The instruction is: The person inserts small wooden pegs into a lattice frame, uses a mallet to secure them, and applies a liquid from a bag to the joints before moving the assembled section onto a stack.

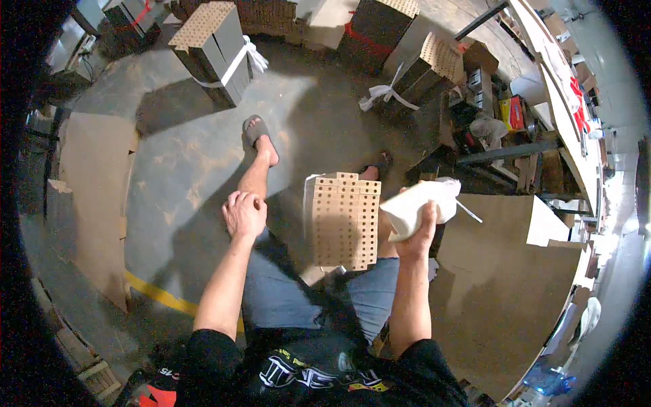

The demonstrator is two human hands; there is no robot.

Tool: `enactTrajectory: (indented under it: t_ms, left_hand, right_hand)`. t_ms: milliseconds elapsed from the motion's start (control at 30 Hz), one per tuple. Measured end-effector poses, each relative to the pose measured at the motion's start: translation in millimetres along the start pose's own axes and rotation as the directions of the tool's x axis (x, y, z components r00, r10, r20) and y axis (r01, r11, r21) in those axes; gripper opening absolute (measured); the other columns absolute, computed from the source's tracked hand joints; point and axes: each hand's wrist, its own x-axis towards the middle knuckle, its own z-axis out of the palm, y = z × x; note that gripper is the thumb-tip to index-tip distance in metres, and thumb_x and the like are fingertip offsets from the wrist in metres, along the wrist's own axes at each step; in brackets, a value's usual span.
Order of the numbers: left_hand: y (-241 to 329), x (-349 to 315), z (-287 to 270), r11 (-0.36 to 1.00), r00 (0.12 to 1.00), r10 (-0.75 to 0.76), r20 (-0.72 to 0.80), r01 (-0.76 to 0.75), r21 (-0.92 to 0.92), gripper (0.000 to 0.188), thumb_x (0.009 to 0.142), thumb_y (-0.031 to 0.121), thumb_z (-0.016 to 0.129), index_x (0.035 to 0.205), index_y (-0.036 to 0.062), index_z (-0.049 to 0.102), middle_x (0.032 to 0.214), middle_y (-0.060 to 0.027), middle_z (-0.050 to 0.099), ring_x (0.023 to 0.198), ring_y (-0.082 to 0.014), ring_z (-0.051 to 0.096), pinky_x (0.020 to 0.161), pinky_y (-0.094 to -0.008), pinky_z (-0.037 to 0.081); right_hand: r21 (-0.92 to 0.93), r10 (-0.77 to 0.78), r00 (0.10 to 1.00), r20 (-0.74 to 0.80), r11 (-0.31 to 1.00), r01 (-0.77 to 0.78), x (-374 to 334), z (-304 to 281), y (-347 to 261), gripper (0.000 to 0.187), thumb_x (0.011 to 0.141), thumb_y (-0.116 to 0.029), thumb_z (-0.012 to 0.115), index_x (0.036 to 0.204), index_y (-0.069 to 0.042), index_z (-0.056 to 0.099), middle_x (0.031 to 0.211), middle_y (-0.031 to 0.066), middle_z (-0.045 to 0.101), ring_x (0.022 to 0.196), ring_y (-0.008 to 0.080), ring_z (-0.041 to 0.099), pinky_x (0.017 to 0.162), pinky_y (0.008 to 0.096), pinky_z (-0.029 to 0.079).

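My left hand (245,214) rests on my bare left knee, holding nothing, its fingers draped over the top. My right hand (417,234) is closed around a white object (415,207), smooth and rounded at its near end. A crinkled, clear part and a thin white stick show at its far end; its exact kind is unclear. Between my knees stands a stack of tan cardboard pieces (344,224) with rows of round holes along the top. A white band (308,203) shows at the stack's left side. Neither hand touches the stack.
Tied stacks of grey and tan board (215,51) stand ahead on the floor, another (424,71) further right. A large brown sheet (502,285) lies at my right, beside a cluttered metal-framed bench (512,159). Brown board (91,203) lies left, near a yellow floor line (163,296).
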Motion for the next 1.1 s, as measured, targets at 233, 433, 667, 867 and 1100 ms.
enactTrajectory:
  t_ms: [233, 433, 667, 867, 1100]
  left_hand:
    - [1, 14, -10, 0.995, 0.996, -0.074, 0.045, 0.071, 0.076, 0.015, 0.088, 0.026, 0.063, 0.086, 0.0137, 0.071, 0.106, -0.0027, 0.070, 0.120, -0.0239, 0.055, 0.105, -0.0467, 0.039]
    - [-2, 18, -4, 0.994, 0.994, -0.087, 0.060, 0.083, 0.068, 0.017, 0.088, 0.028, 0.062, 0.086, 0.0131, 0.071, 0.107, -0.0031, 0.069, 0.120, -0.0243, 0.055, 0.107, -0.0464, 0.038]
    - [-6, 16, -7, 0.994, 0.994, -0.094, 0.062, 0.090, 0.067, 0.019, 0.089, 0.028, 0.062, 0.087, 0.0128, 0.072, 0.107, -0.0037, 0.069, 0.121, -0.0253, 0.054, 0.108, -0.0463, 0.036]
    - [-8, 17, -4, 0.994, 0.999, -0.015, -0.044, 0.010, -0.106, 0.013, 0.088, 0.026, 0.068, 0.088, 0.0141, 0.072, 0.102, -0.0034, 0.072, 0.114, -0.0260, 0.059, 0.105, -0.0475, 0.037]
    - [109, -33, -135, 0.408, 0.850, 0.504, -0.152, -0.390, -0.826, 0.022, 0.084, 0.010, 0.079, 0.103, 0.0040, 0.069, 0.105, -0.0128, 0.071, 0.097, -0.0272, 0.069, 0.087, -0.0375, 0.054]
  right_hand:
    - [-0.639, -0.345, 0.938, 0.034, 0.714, 0.286, 65, 17, 24, 0.053, 0.091, -0.033, 0.077, 0.130, -0.004, 0.055, 0.114, 0.0061, 0.064, 0.101, 0.0168, 0.061, 0.088, 0.0340, 0.052]
    - [-0.748, -0.312, 0.932, 0.185, 0.570, 0.340, 63, 52, 22, 0.044, 0.083, -0.032, 0.084, 0.111, -0.002, 0.069, 0.108, 0.0057, 0.070, 0.098, 0.0142, 0.064, 0.086, 0.0314, 0.052]
    - [-0.751, -0.326, 0.910, 0.255, 0.527, 0.399, 62, 60, 22, 0.044, 0.084, -0.032, 0.084, 0.112, -0.002, 0.068, 0.105, 0.0051, 0.070, 0.096, 0.0163, 0.065, 0.087, 0.0326, 0.052]
    - [-0.245, 0.048, 0.987, -0.153, 0.966, -0.085, 48, 19, 33, 0.066, 0.090, -0.048, 0.070, 0.140, -0.010, 0.049, 0.125, 0.0080, 0.060, 0.111, 0.0247, 0.061, 0.092, 0.0425, 0.054]
    - [-0.029, -0.013, 0.999, 0.030, 0.999, 0.014, -12, -20, 35, 0.070, 0.090, -0.055, 0.064, 0.141, -0.010, 0.046, 0.126, 0.0092, 0.062, 0.109, 0.0270, 0.065, 0.090, 0.0450, 0.056]
